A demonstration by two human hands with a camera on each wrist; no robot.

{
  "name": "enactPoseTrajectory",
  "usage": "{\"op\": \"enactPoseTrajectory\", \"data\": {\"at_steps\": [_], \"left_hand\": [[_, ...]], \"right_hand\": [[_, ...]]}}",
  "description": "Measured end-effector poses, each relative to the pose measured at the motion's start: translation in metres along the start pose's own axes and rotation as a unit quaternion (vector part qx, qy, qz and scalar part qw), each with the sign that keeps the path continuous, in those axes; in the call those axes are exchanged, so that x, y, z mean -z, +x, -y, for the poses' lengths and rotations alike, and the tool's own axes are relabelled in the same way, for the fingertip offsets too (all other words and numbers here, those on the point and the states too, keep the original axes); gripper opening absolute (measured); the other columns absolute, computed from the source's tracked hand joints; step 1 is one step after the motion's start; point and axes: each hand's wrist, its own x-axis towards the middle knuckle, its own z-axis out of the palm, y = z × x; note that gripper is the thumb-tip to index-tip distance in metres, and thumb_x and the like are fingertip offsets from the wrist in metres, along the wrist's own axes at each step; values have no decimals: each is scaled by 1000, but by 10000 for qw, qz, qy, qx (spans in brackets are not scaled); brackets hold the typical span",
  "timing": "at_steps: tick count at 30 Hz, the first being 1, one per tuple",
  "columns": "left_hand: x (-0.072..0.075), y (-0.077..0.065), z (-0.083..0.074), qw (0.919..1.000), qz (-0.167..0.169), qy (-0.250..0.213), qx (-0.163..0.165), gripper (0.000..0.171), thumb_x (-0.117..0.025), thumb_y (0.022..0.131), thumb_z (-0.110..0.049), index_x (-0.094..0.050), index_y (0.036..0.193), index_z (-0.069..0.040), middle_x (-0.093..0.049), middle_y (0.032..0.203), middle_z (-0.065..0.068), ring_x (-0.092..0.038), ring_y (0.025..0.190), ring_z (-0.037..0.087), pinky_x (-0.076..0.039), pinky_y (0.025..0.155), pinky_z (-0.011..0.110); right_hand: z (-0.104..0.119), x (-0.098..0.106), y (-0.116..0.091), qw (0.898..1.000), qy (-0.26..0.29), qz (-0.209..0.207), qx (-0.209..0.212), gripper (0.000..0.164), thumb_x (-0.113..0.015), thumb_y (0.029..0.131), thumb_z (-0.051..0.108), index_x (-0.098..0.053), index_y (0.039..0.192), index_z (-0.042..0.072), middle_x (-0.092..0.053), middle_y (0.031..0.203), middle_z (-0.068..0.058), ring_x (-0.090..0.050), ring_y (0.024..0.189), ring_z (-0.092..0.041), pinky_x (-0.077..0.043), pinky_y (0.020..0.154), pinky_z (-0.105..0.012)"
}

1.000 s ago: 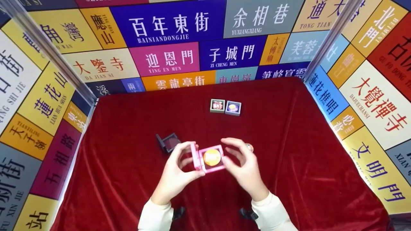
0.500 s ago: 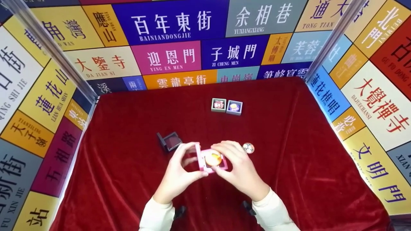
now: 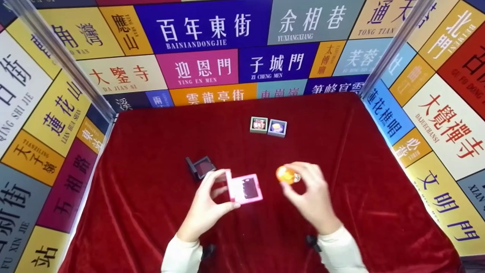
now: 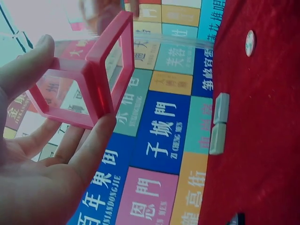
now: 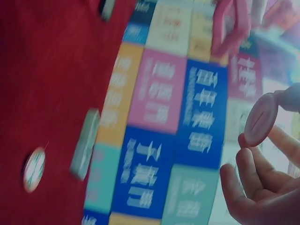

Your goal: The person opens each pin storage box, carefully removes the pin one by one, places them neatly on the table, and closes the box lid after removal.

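Head view: left hand (image 3: pixel 206 208) grips the opened pink display case (image 3: pixel 237 189), right hand (image 3: pixel 311 195) pinches the round orange badge (image 3: pixel 285 175) apart from it to the right, and a slack fingertip hold could plausibly drop that badge onto the red velvet cloth (image 3: pixel 363 204)

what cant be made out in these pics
Head: loose badge, partly hidden by the orange badge and right hand; art details in the two small boxes, too small.
Left wrist: dark case, cut off by the bottom edge.
Right wrist: pink case, cut off by the top edge; orange badge's front, turned away.
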Motion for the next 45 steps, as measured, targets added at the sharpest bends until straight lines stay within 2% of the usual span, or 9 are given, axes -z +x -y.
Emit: {"op": "enactPoseTrajectory", "data": {"at_steps": [3,5,8,14,17,20,30,37,45], "left_hand": [[4,-3,3,9999,-101,17,91,88,-97,73,7,-58,150,-11,-58,142,15,-57,130,29,-55,106,42],[5,-4,4,9998,-118,26,129,88,-97,73,7,-58,150,-11,-58,142,13,-57,130,29,-55,106,42],[4,-4,4,9998,-89,38,159,88,-98,74,5,-58,151,-13,-59,142,9,-57,130,29,-55,107,41],[3,-4,4,9998,-125,21,158,88,-98,74,4,-57,151,-12,-58,142,10,-57,130,29,-55,107,42],[3,-5,5,9998,-141,13,157,88,-97,74,5,-58,151,-11,-58,142,11,-57,130,29,-55,107,42],[4,-7,6,9997,-137,22,177,87,-97,74,6,-57,151,-10,-58,143,13,-57,130,29,-55,107,42],[6,-8,6,9995,-200,32,235,88,-97,73,8,-58,151,-11,-58,142,11,-56,131,31,-55,107,41],[8,-8,7,9997,-200,46,118,89,-96,73,9,-56,151,-8,-57,142,12,-57,130,31,-55,106,41],[9,-8,9,9998,-179,73,61,87,-96,75,8,-57,151,-9,-58,143,9,-58,129,32,-55,106,41]], "right_hand": [[-20,14,-7,9995,-249,-32,-174,47,-90,80,-3,-80,123,9,-73,120,-3,-61,108,-24,-47,94,-23],[-34,21,-13,9982,-476,119,-340,47,-90,79,-5,-79,123,7,-73,120,-4,-60,105,-23,-48,90,-23],[-56,26,-23,9925,-878,473,-702,46,-89,78,-6,-78,121,5,-73,118,-8,-60,102,-27,-47,89,-32],[-97,23,-40,9650,-1511,1451,-1580,41,-85,80,-3,-75,119,2,-71,114,-18,-59,103,-41,-50,91,-54],[-108,22,-45,9510,-1618,1797,-1926,40,-83,82,-2,-74,121,3,-71,115,-19,-59,104,-41,-51,89,-56],[-113,21,-47,9434,-1638,1960,-2115,39,-82,83,-3,-74,121,2,-71,115,-19,-59,105,-42,-52,89,-56],[-121,18,-44,9410,-1530,2087,-2180,35,-82,86,-3,-73,120,-2,-71,115,-20,-64,108,-45,-52,93,-58],[-128,17,-41,9337,-1636,2153,-2346,34,-82,88,0,-73,121,-1,-72,116,-20,-67,107,-41,-54,90,-57],[-131,18,-40,9345,-1898,2152,-2106,36,-86,86,3,-73,119,-1,-75,114,-20,-70,103,-41,-55,84,-61]]}}
